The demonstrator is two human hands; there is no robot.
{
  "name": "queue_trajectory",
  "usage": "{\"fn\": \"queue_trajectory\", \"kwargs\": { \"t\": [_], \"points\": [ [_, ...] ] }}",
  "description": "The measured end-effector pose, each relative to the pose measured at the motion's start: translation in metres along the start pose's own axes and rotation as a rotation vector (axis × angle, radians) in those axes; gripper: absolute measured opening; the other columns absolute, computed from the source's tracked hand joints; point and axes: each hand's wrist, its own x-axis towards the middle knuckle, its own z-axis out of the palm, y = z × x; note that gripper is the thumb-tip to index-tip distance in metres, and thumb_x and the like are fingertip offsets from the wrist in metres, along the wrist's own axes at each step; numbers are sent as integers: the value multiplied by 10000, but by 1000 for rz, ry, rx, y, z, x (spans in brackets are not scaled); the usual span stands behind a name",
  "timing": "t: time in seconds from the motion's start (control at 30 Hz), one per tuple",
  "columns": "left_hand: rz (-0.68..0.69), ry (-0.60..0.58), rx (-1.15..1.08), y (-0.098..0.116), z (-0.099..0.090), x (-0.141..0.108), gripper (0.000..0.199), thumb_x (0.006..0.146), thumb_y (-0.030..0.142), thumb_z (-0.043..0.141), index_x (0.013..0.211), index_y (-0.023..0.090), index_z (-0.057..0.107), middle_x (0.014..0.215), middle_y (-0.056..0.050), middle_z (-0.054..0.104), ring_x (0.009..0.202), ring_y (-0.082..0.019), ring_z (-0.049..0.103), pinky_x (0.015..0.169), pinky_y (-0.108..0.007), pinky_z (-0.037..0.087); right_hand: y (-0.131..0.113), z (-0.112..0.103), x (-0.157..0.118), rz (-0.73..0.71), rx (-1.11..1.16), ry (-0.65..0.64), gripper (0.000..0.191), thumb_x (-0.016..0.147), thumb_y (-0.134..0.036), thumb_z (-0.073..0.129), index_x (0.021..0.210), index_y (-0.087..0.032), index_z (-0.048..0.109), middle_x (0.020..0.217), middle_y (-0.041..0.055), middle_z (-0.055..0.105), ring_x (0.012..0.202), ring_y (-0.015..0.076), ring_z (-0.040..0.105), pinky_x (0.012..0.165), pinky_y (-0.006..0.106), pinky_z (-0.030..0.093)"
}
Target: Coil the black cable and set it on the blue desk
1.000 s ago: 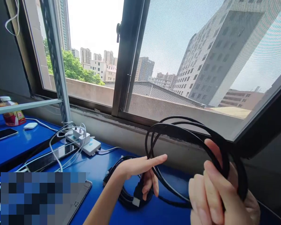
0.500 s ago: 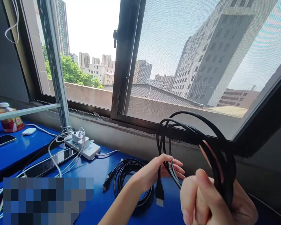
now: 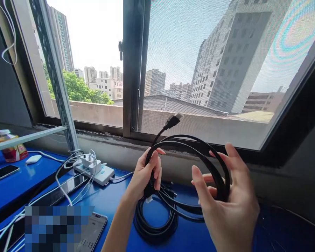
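Observation:
A black HDMI cable (image 3: 218, 180) is looped between my two hands above the blue table. My left hand (image 3: 146, 171) is closed around the loops at their left side. One plug (image 3: 174, 120) sticks up above that hand, its metal tip pointing up and right. The right side of the loops lies in my right hand (image 3: 232, 199), between thumb and curled fingers, with the fingertips spread loosely. Lower strands sag between the hands. Below them a second coiled black cable (image 3: 156, 232) lies on the table, partly hidden by my left hand and the strands.
A white power strip (image 3: 102, 175) with plugs and white cords stands left on the blue table (image 3: 120, 199). A phone (image 3: 96, 227) lies near the front, partly under a blurred patch. A metal shelf post (image 3: 56, 70), a bottle (image 3: 12, 148) and the window are beyond.
My left hand has closed on the cable loops, and the plug that hung down now points up. My right hand has loosened and turned, and the loops have come lower and left.

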Motion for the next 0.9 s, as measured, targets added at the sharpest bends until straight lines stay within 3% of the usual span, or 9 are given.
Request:
{"fn": "queue_trajectory", "kwargs": {
  "t": [0.13, 0.2, 0.3, 0.43, 0.6, 0.8, 0.9],
  "points": [
    [5, 16, 112, 6, -2, -3, 475, 726, 629, 637, 860, 185, 531, 403, 126, 393, 268, -45, 407, 298, -126, 267, 7, 0, 4, -367, -187, 10, 437, 845, -340, 658, 1271, -276, 588, 1022, 55, 654, 569, 81, 582, 449, 172, 476],
    [-31, 0, 179, 6, -5, -4, 520, 692, 662, 641, 861, 183, 526, 402, 126, 391, 269, -50, 404, 297, -132, 258, 9, 0, 6, -456, -220, 23, 360, 877, -292, 625, 1235, -257, 616, 962, 47, 671, 624, 107, 622, 543, 200, 516],
    [-99, -13, 225, 6, -9, -3, 635, 635, 788, 556, 823, 183, 512, 393, 117, 386, 267, -60, 391, 293, -146, 238, 10, 1, 7, -459, -230, -10, 339, 882, -272, 622, 1220, -247, 626, 919, 33, 688, 642, 127, 645, 639, 240, 536],
    [-220, 7, 121, 8, -9, 0, 712, 639, 895, 342, 640, 190, 444, 345, 92, 342, 244, -57, 327, 279, -166, 188, 10, 2, 5, -436, -247, -22, 302, 889, -291, 615, 1189, -265, 642, 855, 4, 693, 564, 113, 622, 633, 247, 530],
    [-273, 10, 85, 14, -4, -1, 572, 738, 691, 547, 526, 183, 390, 346, 97, 274, 277, -15, 249, 318, -164, 142, 8, -1, 7, -393, -238, -46, 190, 912, -279, 579, 1070, -232, 672, 838, 0, 703, 499, 82, 580, 491, 200, 471],
    [-338, 22, 21, 17, 5, -4, 524, 821, 540, 538, 484, 194, 335, 380, 95, 202, 318, -14, 201, 346, -181, 111, 10, -2, 11, -350, -262, -29, 159, 921, -300, 553, 951, -201, 673, 840, 21, 710, 605, 121, 643, 484, 204, 463],
    [-368, -33, -69, 18, 8, -5, 461, 802, 484, 554, 496, 193, 370, 382, 92, 202, 330, -24, 199, 340, -182, 119, 10, -3, 11, -316, -253, -16, 170, 921, -315, 548, 927, -203, 675, 849, 35, 711, 652, 142, 656, 501, 216, 463]
  ]
}}
